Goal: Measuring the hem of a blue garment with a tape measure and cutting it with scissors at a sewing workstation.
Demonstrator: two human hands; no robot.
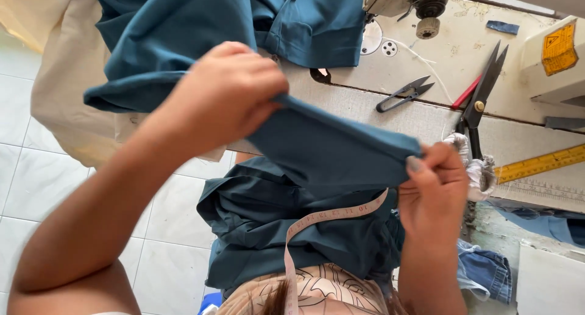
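Sewing table edge behind; both hands' fingers pinching taut teal fabric strip ends.

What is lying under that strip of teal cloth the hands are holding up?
Below the teal strip held by the left hand and right hand lie bunched teal fabric and a pink measuring tape. Whatever lies beneath that fabric is hidden.

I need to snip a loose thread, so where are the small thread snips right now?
The thread snips lie on the sewing table in the upper right of the head view, just left of the large black scissors and below the sewing machine.
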